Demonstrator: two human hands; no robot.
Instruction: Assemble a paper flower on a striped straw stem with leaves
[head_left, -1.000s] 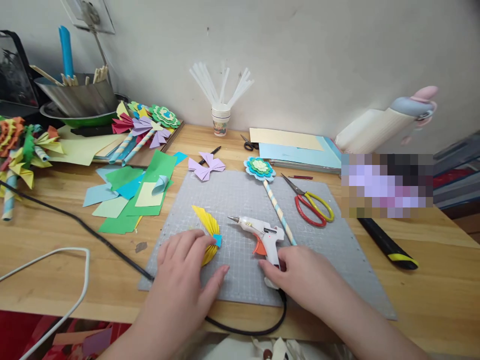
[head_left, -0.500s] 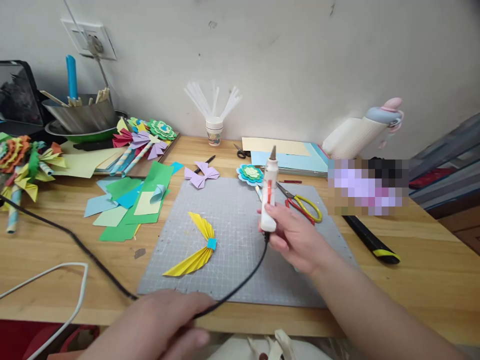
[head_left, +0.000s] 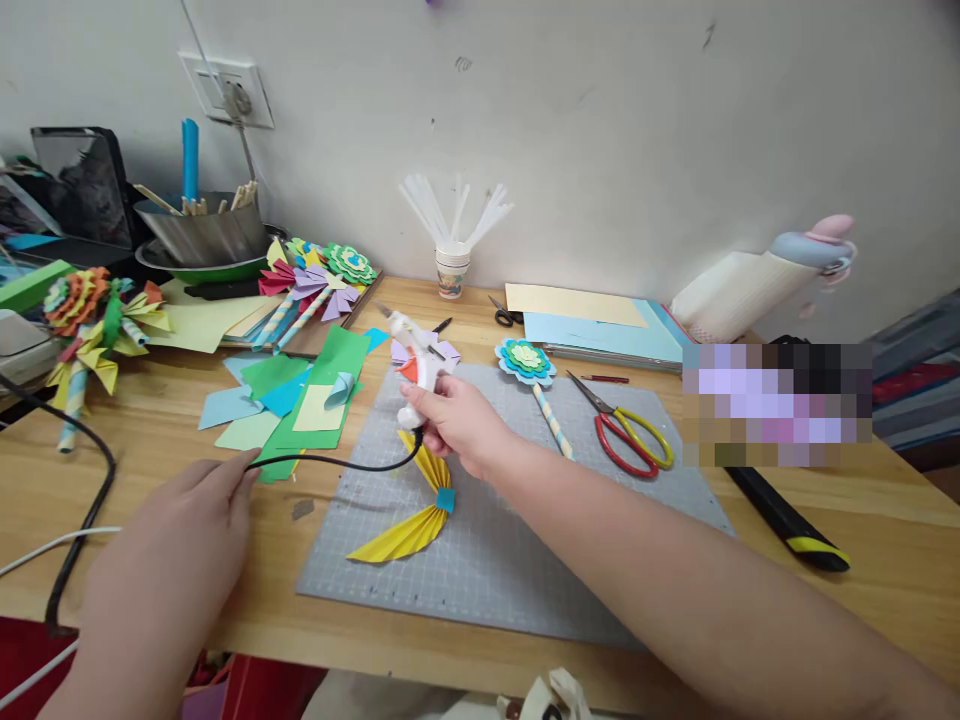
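Note:
My right hand (head_left: 461,425) grips a white glue gun (head_left: 414,365) with an orange trigger, held in the air above the grey cutting mat (head_left: 540,540), nozzle pointing up and left. Its black cord (head_left: 337,462) runs left from the handle to my left hand (head_left: 187,520), whose fingertips pinch the cord near the green papers. Under the glue gun a yellow folded paper bow (head_left: 420,505) with a blue centre band lies on the mat. A purple paper bow (head_left: 442,350) lies behind the gun, partly hidden.
Loose green and blue paper pieces (head_left: 300,400) lie left of the mat. A paper flower on a striped stick (head_left: 529,365) and red-and-yellow scissors (head_left: 626,430) lie to the right. A cup of glue sticks (head_left: 451,265), paper sheets (head_left: 592,315) and a black tool (head_left: 787,510) stand around.
My right hand lifted the glue gun off the mat and carried it left above the yellow bow. My left hand left the bow and took the cord at the left.

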